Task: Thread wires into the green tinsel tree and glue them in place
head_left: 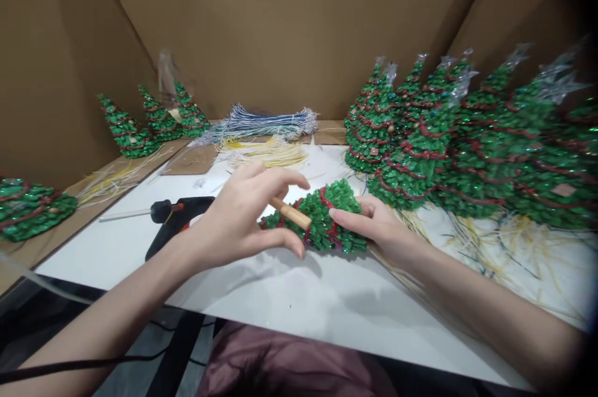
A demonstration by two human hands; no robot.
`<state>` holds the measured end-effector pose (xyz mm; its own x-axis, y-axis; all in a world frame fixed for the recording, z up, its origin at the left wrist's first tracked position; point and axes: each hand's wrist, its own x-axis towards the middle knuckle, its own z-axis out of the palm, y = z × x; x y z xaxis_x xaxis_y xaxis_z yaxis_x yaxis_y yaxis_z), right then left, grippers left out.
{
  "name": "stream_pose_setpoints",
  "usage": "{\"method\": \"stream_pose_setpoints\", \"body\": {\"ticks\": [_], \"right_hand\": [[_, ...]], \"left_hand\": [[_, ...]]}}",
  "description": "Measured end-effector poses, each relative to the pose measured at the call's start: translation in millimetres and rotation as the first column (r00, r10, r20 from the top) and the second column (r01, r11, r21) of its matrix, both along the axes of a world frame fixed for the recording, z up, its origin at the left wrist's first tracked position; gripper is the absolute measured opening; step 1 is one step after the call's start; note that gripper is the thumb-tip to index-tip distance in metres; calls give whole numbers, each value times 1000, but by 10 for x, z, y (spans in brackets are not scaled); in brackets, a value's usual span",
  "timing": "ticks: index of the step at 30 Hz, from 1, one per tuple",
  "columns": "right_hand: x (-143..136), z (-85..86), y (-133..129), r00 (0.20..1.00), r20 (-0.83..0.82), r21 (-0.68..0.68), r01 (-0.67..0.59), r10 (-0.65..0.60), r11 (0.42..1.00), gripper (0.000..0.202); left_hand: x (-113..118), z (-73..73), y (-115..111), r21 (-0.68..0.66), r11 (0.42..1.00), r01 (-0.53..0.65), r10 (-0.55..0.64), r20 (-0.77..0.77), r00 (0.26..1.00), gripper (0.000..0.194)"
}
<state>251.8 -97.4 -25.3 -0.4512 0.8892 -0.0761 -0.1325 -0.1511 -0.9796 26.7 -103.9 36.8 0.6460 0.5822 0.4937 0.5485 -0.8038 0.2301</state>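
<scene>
A small green tree with red garland (343, 197) lies on its side over the white board, its wide base to the right. My right hand (374, 225) grips it at the base, thumb on the near side. A light wooden stick (292, 213) crosses in front of the tree, its rear end running back into my left hand (252, 216). The left thumb and index finger are spread apart around the stick and the tree's narrow end. Other left fingers are partly hidden, folded near the stick.
A black glue gun (175, 222) lies left of my left hand. Several finished trees with clear stars (415, 148) stand at right, loose wires (495, 247) before them. Blue wire bundles (266, 123) and yellow wires (261, 152) lie behind. More trees (128, 129) are at left.
</scene>
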Motion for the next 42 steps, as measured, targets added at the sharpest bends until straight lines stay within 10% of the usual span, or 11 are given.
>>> {"method": "stream_pose_setpoints", "body": {"ticks": [16, 42], "right_hand": [[143, 27, 95, 963, -171, -58, -220, 207, 974, 36], [146, 36, 94, 974, -136, -24, -188, 183, 982, 42]], "left_hand": [[191, -83, 32, 83, 995, -50, 67, -211, 975, 25], [359, 33, -25, 113, 991, -66, 103, -361, 927, 17]]}}
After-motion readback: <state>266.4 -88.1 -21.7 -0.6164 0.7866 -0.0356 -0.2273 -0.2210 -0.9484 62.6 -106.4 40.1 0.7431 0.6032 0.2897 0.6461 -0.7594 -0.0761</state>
